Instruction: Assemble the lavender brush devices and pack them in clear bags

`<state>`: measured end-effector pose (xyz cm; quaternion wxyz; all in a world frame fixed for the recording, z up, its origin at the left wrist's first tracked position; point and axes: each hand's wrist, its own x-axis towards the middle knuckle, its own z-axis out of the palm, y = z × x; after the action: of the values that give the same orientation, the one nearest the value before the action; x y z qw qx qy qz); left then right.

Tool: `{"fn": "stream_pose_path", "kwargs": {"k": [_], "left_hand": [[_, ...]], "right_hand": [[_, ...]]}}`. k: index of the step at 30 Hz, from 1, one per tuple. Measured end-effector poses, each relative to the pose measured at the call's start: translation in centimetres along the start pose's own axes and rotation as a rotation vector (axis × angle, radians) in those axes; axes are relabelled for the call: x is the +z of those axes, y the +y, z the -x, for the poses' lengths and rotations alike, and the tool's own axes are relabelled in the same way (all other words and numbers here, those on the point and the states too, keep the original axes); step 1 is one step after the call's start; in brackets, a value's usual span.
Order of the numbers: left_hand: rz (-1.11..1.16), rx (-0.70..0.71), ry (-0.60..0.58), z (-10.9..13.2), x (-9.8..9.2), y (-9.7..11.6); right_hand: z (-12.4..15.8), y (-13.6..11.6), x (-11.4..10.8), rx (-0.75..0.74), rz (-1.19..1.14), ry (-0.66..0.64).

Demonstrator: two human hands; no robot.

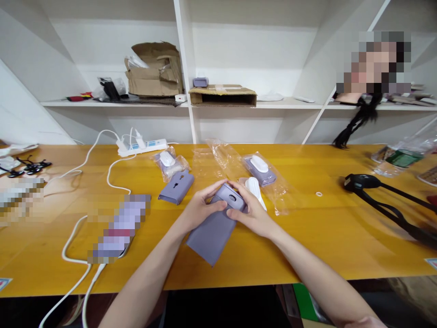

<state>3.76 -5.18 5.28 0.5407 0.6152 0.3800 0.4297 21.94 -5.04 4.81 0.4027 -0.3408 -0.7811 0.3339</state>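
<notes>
Grasping lavender plastic case (213,237) | left hand (201,205) clasping one side | right hand (251,212) clasping other

Work surface: yellow wooden table (300,255), carrying all items below unless noted.
Power: white power strip (143,147) at the far edge, plugs seated; white cable (108,173) loops across the table.
Packaging: two clear plastic bags (169,166) (276,191), each holding a white part on lavender backing.
Loose items: slotted lavender sleeve (176,187); small pale ring (318,194); black stand (362,182) at right; black clips (32,166) at left.
Shelf: white shelf (116,104) holds a torn cardboard carton (153,73) and a flat cardboard box (221,96).
Obscured: pixelated objects on table, contents not determinable.
</notes>
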Motion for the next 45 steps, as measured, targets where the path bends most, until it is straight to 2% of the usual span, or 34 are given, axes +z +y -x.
{"fn": "stream_pose_path", "kwargs": {"k": [5, 10, 15, 22, 30, 45], "left_hand": [[-0.048, 0.111, 0.072, -0.1, -0.6, -0.6], [-0.186, 0.167, 0.151, 0.1, -0.4, -0.5], [-0.288, 0.161, 0.193, 0.1, -0.2, -0.5], [-0.282, 0.149, 0.161, 0.2, -0.1, -0.5], [-0.38, 0.147, 0.23, 0.3, 0.0, -0.6], [-0.395, 0.147, 0.2, 0.4, -0.4, -0.1]], "right_hand": [[0.5, -0.6, 0.0, 0.04, 0.135, -0.129], [0.7, -1.3, 0.0, -0.004, 0.217, -0.221], [0.7, -0.6, -0.1, -0.062, 0.258, -0.213], [1.0, 0.2, 0.0, -0.074, 0.289, -0.203], [1.1, 0.3, 0.1, -0.083, 0.28, -0.177], [1.5, 0.6, 1.0, -0.066, 0.288, -0.115]]}}
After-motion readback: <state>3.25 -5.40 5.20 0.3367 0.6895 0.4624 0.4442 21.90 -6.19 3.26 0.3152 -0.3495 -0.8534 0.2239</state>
